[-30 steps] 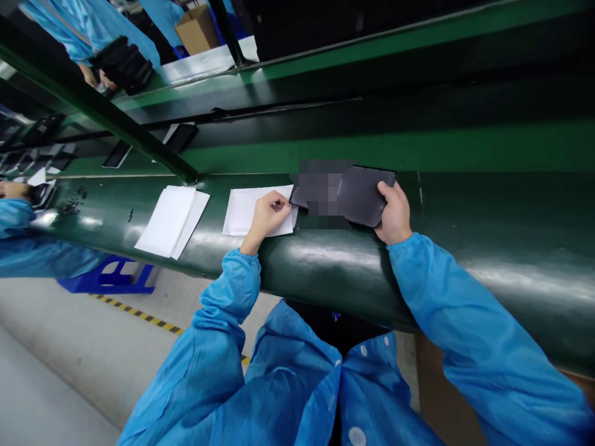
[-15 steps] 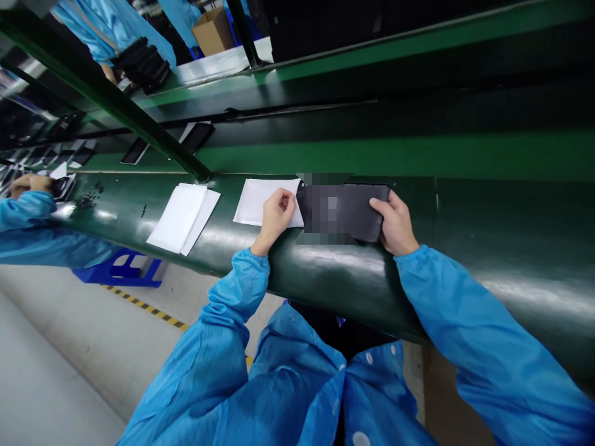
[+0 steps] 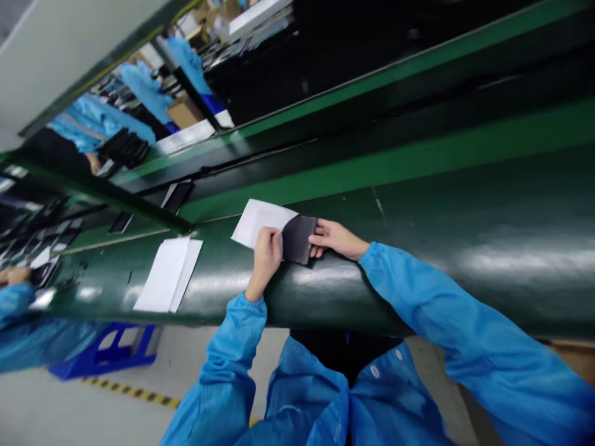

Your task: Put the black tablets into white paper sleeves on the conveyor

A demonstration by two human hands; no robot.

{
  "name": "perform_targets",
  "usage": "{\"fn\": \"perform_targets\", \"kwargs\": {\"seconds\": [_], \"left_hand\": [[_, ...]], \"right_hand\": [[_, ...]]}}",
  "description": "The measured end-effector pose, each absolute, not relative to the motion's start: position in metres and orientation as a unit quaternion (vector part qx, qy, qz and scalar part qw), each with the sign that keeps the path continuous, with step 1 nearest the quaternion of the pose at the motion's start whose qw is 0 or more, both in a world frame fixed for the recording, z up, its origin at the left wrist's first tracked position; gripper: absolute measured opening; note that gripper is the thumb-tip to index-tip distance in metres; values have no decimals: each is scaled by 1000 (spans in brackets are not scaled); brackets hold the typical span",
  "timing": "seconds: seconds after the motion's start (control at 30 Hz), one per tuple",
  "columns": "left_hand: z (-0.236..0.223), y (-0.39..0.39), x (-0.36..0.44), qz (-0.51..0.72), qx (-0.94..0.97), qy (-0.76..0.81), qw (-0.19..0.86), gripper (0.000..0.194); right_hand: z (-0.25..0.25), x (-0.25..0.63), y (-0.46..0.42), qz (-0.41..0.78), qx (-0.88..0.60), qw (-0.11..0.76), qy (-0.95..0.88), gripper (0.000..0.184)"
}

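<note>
A flat dark rectangular piece (image 3: 297, 238) lies at the near edge of the green conveyor table (image 3: 418, 248), partly slid into a white paper sleeve (image 3: 258, 220). My left hand (image 3: 266, 251) is closed in a pinch on the sleeve's open edge next to the dark piece. From the right, my right hand (image 3: 332, 237) grips the dark piece by its right edge, fingers wrapped round it. Both arms wear blue sleeves.
A stack of white sleeves (image 3: 167, 282) lies to the left on the table. Dark flat pieces (image 3: 176, 195) ride the belt behind a green rail (image 3: 93, 192). Another person's hand and blue sleeve (image 3: 13, 291) work at far left. A blue stool (image 3: 106, 353) stands below.
The dark piece has moved left and gone partway into the white sleeve, pushed by my right hand. My left hand now lifts the sleeve's edge. The camera has tilted and pulled back.
</note>
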State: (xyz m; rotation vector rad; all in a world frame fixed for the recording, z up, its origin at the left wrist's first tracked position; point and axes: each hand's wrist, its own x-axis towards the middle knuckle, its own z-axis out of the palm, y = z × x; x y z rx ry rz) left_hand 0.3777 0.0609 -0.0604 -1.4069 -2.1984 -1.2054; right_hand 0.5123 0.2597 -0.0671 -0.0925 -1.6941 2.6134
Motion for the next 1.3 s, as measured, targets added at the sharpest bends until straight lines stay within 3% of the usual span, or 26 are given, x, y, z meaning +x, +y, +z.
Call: {"fn": "perform_targets", "kwargs": {"seconds": [0.13, 0.27, 0.37, 0.6, 0.77, 0.87, 0.93, 1.07, 1.2, 1.3], "left_hand": [[-57, 67, 382, -429, -492, -747, 128, 17], [-53, 78, 408, -420, -532, -729, 95, 20], [-50, 85, 422, -427, -522, -733, 89, 20], [-51, 74, 408, -386, -541, -744, 70, 25], [-64, 54, 390, -245, -602, -751, 117, 62], [-72, 55, 373, -226, -633, -726, 142, 63], [-75, 61, 362, -235, -660, -697, 156, 73], [-78, 73, 352, -221, -674, -681, 179, 85], [-81, 82, 363, -190, -694, -677, 155, 88], [-83, 84, 373, -181, -698, -677, 150, 86]], "right_hand": [[-73, 506, 265, 838, 8, 18, -546, 60], [-80, 500, 260, 766, 4, 63, -640, 38], [-79, 498, 257, 729, 7, 98, -678, 31], [-67, 497, 259, 785, -78, 95, -607, 28], [-58, 495, 262, 833, -183, 137, -503, 28], [-54, 496, 263, 841, -188, 102, -496, 28], [-52, 498, 265, 849, -184, 81, -489, 29], [-47, 502, 274, 860, -213, 108, -452, 42], [-45, 509, 283, 724, -285, 220, -588, 28], [-48, 514, 289, 602, -332, 293, -665, 36]]}}
